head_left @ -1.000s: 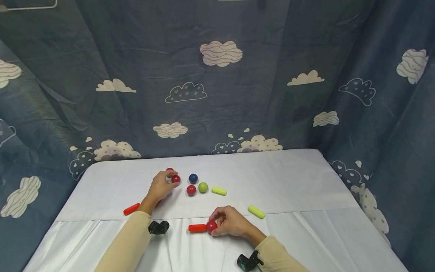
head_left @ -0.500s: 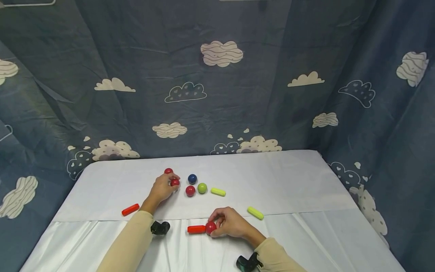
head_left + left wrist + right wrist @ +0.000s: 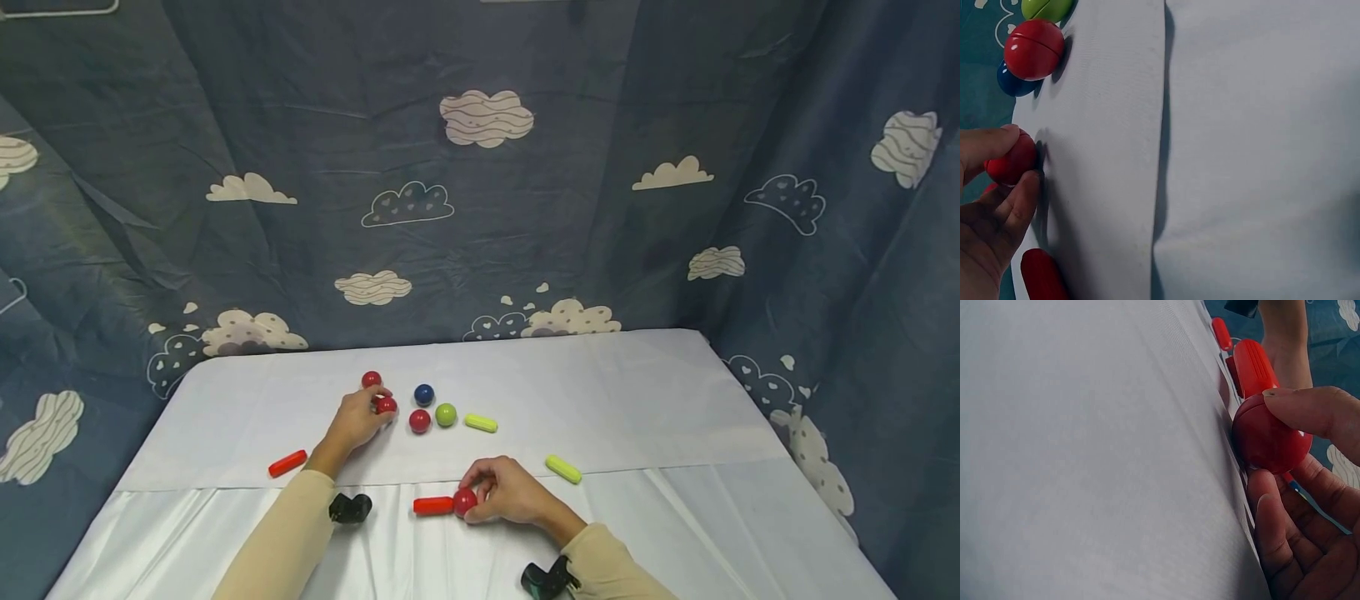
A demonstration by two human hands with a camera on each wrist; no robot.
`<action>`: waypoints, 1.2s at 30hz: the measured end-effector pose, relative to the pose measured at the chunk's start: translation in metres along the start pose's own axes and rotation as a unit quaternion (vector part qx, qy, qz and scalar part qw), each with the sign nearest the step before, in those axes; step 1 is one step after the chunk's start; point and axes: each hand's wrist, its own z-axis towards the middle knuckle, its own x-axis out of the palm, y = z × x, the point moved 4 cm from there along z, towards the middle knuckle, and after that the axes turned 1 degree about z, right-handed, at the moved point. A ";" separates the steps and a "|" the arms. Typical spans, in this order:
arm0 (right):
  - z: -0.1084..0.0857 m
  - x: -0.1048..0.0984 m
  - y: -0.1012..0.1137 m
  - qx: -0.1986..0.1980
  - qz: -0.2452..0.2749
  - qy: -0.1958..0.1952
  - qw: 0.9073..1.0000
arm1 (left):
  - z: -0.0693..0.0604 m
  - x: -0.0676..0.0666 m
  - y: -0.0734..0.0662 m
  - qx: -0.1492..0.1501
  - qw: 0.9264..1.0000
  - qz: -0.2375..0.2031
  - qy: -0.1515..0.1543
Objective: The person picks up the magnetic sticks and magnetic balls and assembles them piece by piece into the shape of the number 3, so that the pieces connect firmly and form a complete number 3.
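My left hand [image 3: 358,419] pinches a glossy red ball [image 3: 1013,161] between thumb and fingers, at the left part of the white-covered table. In the head view my right hand [image 3: 510,493] grips another red ball [image 3: 464,502] near the front. That ball meets the end of a grooved red stick [image 3: 1252,365]; whether they are joined I cannot tell. Just behind the left hand lies a red ball [image 3: 371,379]. To its right sit a blue ball [image 3: 423,395], a seamed red ball [image 3: 1034,50] and a green ball [image 3: 446,415].
A loose red stick [image 3: 288,463] lies left of the left forearm. Two yellow-green sticks, a nearer one [image 3: 563,469] and a farther one [image 3: 481,423], lie toward the right. A dark cloud-print curtain [image 3: 555,208] hangs behind the white cloth [image 3: 637,400].
My left hand has lowered its red ball slightly toward me, so the red ball behind it shows more. The right hand holds nearly still with its ball against the red stick.
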 end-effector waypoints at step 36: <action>0.002 0.000 -0.004 -0.006 -0.035 -0.002 0.999 | -0.097 0.007 0.004 0.094 0.987 -0.111 0.073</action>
